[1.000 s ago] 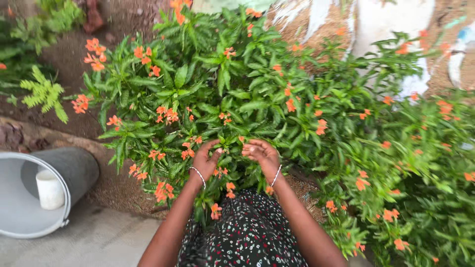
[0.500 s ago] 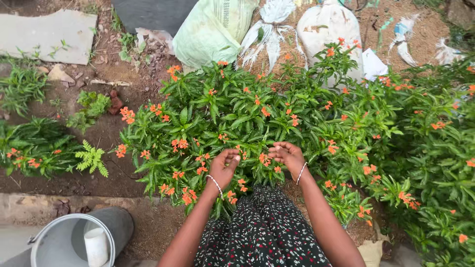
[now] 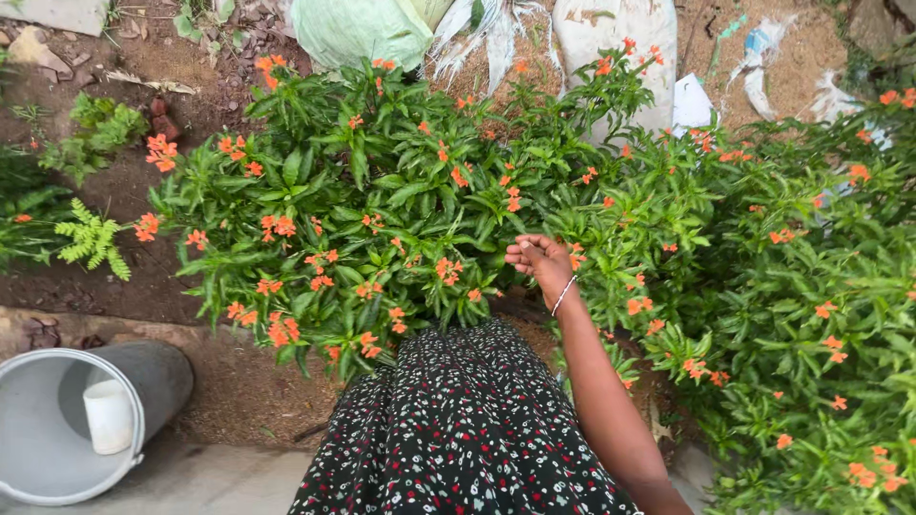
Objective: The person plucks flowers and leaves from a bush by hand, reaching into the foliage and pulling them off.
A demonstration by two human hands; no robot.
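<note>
Garden soil and stuffed sacks [image 3: 615, 29] lie beyond the orange-flowered shrub [image 3: 382, 210] you stand over, your spotted dress [image 3: 458, 429] brushing its near edge. Your right hand [image 3: 539, 259] rests among the leaves, fingers curled loosely inward as if cupping picked blossoms, though none shows; your left hand is out of view. Near left, a tipped grey bucket [image 3: 57, 439] holds a white cup [image 3: 108, 416], its mouth turned towards you for easy reach.
</note>
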